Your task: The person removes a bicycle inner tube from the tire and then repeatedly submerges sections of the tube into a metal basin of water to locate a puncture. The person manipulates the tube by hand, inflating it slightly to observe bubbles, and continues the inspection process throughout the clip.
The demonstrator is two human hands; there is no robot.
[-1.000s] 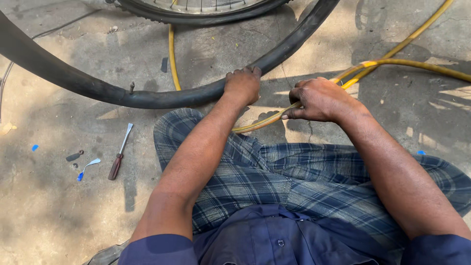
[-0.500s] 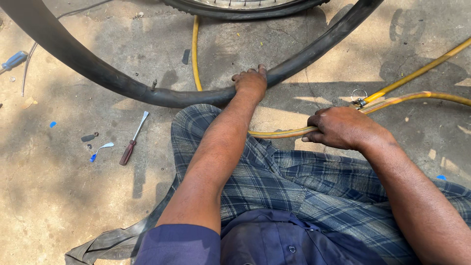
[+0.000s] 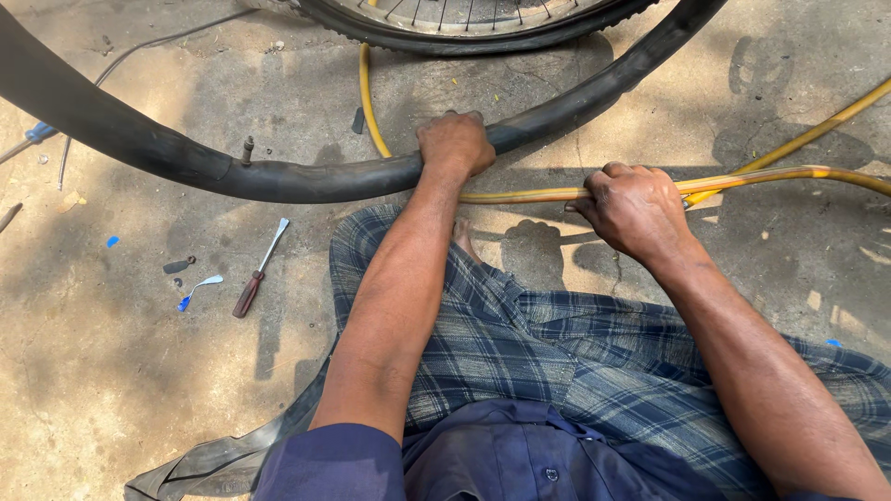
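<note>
My left hand (image 3: 455,144) grips a black inner tube (image 3: 278,178) that curves across the concrete floor from upper left to upper right. A metal valve stem (image 3: 248,148) sticks up from the tube to the left of that hand. My right hand (image 3: 636,209) is closed around a yellow hose (image 3: 789,174) that runs off toward the right edge. A second length of the yellow hose (image 3: 367,93) passes under the tube toward a bicycle wheel with a black tyre (image 3: 464,37) at the top.
A screwdriver with a dark red handle (image 3: 258,274) lies on the concrete at left, beside small blue scraps (image 3: 200,288) and a dark patch piece (image 3: 176,265). A strip of black rubber (image 3: 213,459) lies by my left side. My legs in a blue checked cloth fill the lower middle.
My right hand has lifted the yellow hose and moved up level with the tube. My left hand has kept its grip on the tube. The view has shifted to the left.
</note>
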